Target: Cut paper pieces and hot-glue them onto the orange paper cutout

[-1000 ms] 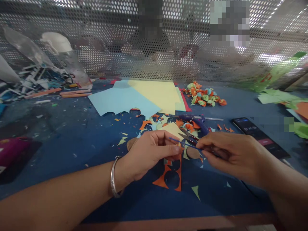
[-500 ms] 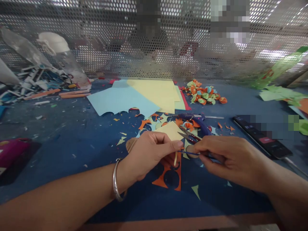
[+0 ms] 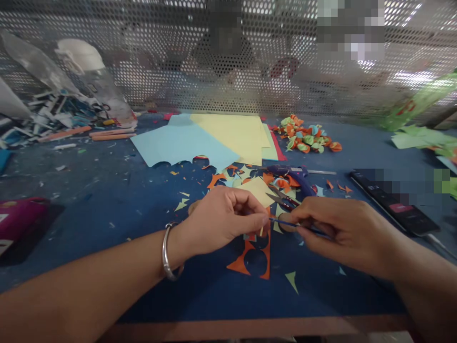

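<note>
My left hand (image 3: pixel 224 221), a silver bangle at its wrist, is closed in a pinch. A narrow pale-yellow strip (image 3: pixel 262 231) sticks out below its fingertips. Between thumb and fingers my right hand (image 3: pixel 328 228) grips a thin blue stick (image 3: pixel 285 222), whose tip reaches my left fingertips. What lies inside the left pinch is hidden. Just behind my right fingers are scissors (image 3: pixel 282 197) with parted blades; their handles are partly hidden, and I cannot tell whether the hand touches them. Under my hands lies an orange paper offcut (image 3: pixel 266 269) with round cut-outs.
Blue and yellow paper sheets (image 3: pixel 228 133) lie at the back, beside a pile of curled paper pieces (image 3: pixel 307 136). A purple glue gun (image 3: pixel 298 176) rests among scraps. To the right is a phone (image 3: pixel 392 202) with a cable; at left stand a bottle (image 3: pixel 107 90) and a magenta object (image 3: pixel 21 219).
The view has shifted slightly, so the table appears a little higher and further right. Less of the yellow strip shows below my left fingertips. Both hands keep their hold.
</note>
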Tool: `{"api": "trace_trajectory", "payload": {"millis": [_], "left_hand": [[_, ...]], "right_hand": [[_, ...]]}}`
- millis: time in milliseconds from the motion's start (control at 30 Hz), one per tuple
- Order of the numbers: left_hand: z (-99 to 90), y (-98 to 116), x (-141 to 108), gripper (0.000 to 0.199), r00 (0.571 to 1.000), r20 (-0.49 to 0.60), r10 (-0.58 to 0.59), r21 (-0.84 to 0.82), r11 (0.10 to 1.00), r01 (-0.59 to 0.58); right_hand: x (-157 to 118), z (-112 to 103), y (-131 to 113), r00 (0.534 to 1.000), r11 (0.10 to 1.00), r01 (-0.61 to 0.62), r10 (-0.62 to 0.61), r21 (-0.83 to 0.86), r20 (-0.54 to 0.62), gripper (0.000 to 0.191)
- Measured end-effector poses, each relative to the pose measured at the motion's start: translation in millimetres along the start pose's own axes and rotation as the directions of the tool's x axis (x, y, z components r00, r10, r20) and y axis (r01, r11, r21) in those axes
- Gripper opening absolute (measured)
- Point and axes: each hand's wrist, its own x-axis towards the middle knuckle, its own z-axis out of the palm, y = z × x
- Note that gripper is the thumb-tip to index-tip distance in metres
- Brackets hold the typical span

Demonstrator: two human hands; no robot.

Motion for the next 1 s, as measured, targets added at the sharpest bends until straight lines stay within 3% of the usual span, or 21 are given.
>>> {"api": "trace_trajectory", "payload": {"millis": [367, 767, 1000], "left_hand": [[-6.3, -5.3, 5.8, 0.009, 0.992, 0.06, 0.112, 0.026, 0.993, -0.114], [-6.4, -2.1, 5.7, 0.014, 0.997, 0.049, 0.06, 0.048, 0.997, -0.063], [-8.2, 0.4, 7.5, 0.007, 0.998, 0.062, 0.018, -0.007, 1.0, -0.017]], "right_hand": [[-1.7, -0.3, 1.7, 0.997, 0.995, -0.065, 0.062, 0.079, 0.038, 0.012], [-0.8, 2.3, 1.9, 0.996, 0.991, -0.088, 0.087, 0.1, 0.019, 0.014], [-0.3, 2.9, 4.5, 1.0, 0.997, -0.023, 0.022, 0.07, 0.013, 0.012]]}}
